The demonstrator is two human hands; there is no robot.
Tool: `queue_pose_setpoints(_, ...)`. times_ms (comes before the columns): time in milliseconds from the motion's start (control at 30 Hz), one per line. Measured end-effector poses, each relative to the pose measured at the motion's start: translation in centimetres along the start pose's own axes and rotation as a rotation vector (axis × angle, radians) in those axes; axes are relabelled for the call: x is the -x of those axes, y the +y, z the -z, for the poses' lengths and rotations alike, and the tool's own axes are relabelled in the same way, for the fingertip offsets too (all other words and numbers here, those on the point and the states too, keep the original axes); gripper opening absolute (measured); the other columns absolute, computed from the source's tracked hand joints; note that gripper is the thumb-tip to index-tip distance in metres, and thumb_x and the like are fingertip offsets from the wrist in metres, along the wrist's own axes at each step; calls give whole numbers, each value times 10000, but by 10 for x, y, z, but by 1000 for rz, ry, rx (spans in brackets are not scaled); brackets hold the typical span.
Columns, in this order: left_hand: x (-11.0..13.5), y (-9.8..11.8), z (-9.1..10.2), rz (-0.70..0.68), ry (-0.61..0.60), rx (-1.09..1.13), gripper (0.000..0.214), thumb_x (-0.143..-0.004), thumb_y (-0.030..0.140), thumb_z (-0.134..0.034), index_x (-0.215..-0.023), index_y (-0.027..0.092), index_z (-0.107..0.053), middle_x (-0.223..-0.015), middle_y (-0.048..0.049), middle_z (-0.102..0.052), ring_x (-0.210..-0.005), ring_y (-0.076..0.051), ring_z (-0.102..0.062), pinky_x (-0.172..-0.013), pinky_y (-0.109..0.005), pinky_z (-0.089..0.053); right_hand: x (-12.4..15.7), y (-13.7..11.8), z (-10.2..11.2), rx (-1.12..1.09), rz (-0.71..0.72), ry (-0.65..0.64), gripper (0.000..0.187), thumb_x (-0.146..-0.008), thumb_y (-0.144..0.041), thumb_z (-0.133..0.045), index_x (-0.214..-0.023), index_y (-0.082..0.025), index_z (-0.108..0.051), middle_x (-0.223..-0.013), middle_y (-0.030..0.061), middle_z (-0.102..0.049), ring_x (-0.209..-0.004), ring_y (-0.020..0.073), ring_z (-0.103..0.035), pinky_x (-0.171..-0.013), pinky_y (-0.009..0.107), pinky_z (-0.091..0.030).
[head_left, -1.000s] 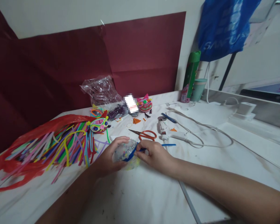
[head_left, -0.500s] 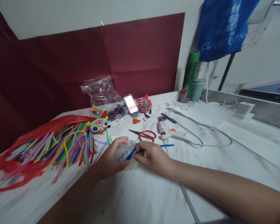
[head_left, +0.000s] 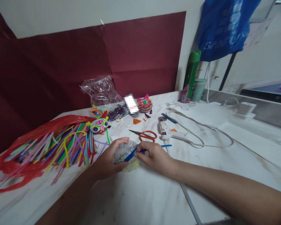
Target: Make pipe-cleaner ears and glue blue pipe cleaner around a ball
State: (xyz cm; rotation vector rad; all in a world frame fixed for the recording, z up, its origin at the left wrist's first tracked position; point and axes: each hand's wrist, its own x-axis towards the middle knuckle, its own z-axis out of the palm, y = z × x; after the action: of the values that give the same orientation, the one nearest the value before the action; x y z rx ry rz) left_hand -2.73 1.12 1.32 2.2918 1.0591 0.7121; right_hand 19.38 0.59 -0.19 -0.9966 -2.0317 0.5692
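My left hand [head_left: 107,161] is wrapped round a clear ball [head_left: 123,152] filled with small coloured bits, held just above the white table [head_left: 154,193]. My right hand [head_left: 154,154] pinches a blue pipe cleaner [head_left: 131,153] and presses it across the ball's front. The pipe cleaner's free end [head_left: 166,145] sticks out to the right past my knuckles. A bit of yellow-green shows under the ball.
A red bag [head_left: 25,147] of several coloured pipe cleaners lies at left. Finished face-like balls [head_left: 99,125] [head_left: 145,104] sit behind, with orange scissors [head_left: 146,135], a white glue gun [head_left: 170,134] with its cable, a clear plastic bag [head_left: 100,90], a green can [head_left: 190,76] and a cup [head_left: 198,90].
My right hand has slid the blue pipe cleaner slightly left and down across the ball. The free end has shortened a little. The left hand keeps its hold.
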Motion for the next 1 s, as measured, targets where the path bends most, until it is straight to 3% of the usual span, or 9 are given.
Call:
queue_pose_setpoints(267,1,3,3,-22,-21,-13,600,-762,435,-676,-1271,236,-429,-1441,-142,-412,-1324,-332,-388,-1073,-472,-330,2,-4,0,-39,-49,-16,49,-779,-181,-641,-752,-177,-600,-673,-7,-627,-598,119,-555,-554,208,-393)
queue_pose_setpoints(500,0,10,1,23,28,-14,491,-776,418,-660,-1181,236,-451,-1402,-140,-460,-1289,-312,-436,-1048,-469,-354,6,-3,-6,-39,2,5,45,-773,-171,-634,-760,-178,-591,-670,-14,-606,-580,111,-538,-545,203,-386)
queue_pose_setpoints(733,0,-2,-6,-31,78,81,469,-774,423,-661,-1141,222,-448,-1388,-160,-454,-1307,-314,-405,-1056,-473,-347,3,-1,-3,-60,-33,24,63,-753,-148,-648,-759,-174,-592,-677,-9,-613,-587,116,-557,-546,200,-408)
queue_pose_setpoints(1000,-1,-7,-8,-85,97,54,532,-782,392,-667,-1227,229,-427,-1371,-151,-453,-1323,-317,-377,-1083,-477,-323,1,0,-1,-50,-50,13,49,-772,-152,-628,-742,-176,-597,-676,-8,-612,-603,120,-563,-563,207,-408)
